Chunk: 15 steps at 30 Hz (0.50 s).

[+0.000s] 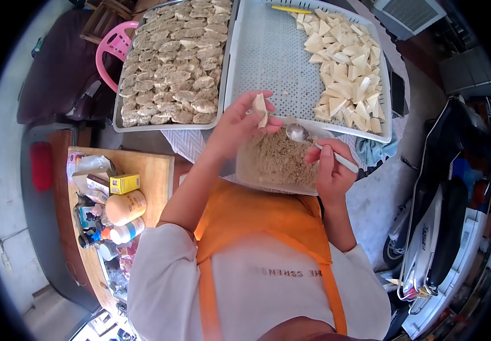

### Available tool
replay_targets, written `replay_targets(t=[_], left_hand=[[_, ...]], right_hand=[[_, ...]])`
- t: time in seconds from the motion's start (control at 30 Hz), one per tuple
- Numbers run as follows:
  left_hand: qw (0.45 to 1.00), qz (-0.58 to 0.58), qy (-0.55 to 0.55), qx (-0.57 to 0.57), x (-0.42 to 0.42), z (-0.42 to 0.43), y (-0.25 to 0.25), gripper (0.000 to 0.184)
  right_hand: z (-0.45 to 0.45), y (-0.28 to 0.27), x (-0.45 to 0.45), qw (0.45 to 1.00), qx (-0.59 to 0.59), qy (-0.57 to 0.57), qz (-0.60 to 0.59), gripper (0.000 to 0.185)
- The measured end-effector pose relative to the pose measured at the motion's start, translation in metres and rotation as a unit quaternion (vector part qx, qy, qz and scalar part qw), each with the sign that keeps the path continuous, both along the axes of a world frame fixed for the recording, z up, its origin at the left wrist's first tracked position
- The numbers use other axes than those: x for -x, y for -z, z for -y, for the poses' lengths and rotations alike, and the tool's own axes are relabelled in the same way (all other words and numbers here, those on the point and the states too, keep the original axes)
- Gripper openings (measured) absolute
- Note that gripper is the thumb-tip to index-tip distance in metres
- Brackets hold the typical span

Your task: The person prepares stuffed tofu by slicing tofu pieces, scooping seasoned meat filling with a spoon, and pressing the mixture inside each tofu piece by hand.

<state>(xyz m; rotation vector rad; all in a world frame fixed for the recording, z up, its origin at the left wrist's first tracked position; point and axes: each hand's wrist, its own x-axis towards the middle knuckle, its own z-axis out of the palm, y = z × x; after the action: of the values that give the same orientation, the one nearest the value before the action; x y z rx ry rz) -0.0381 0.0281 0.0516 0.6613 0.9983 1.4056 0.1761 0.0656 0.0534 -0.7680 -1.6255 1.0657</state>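
Observation:
My left hand (233, 126) is closed on a pale tofu piece (260, 109), pinched between thumb and fingers above the near edge of the right tray. In my right hand (335, 173) is a metal spoon (297, 133) with a pale handle. The spoon's bowl hangs over a translucent plastic tub (244, 175) of crumbly brown filling (279, 158). Pale triangular tofu pieces (345, 68) are heaped along the right side of the perforated tray (268, 57). Left of it, a metal tray (222, 108) carries rows of brownish filled pieces (171, 68).
A pink plastic handle-like object (108, 51) stands beside the left tray. A yellow strip (291, 9) lies at the far rim of the perforated tray. Jars and boxes crowd a wooden table (157, 170) at left. A scooter (427, 244) stands at right.

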Motion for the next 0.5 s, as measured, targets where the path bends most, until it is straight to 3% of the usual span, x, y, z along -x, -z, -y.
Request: replay_targets(t=[0.13,0.23,0.5], left_hand=[[0.999,-0.035,-0.003,-0.017,-0.018,0.005,0.0,0.037],[0.996,-0.084,-0.017,-0.025,-0.027,0.005,0.007,0.036],[0.975,-0.217,-0.006,-0.056,-0.032,0.008,-0.001,0.035]], right_hand=[[0.004,-0.018,0.01,0.983,-0.169,-0.016,0.064,0.009],[0.004,-0.011,0.015,0.974,-0.217,-0.024,0.06,0.013],[0.007,-0.003,0.014,0.965,-0.241,-0.036,0.097,0.022]])
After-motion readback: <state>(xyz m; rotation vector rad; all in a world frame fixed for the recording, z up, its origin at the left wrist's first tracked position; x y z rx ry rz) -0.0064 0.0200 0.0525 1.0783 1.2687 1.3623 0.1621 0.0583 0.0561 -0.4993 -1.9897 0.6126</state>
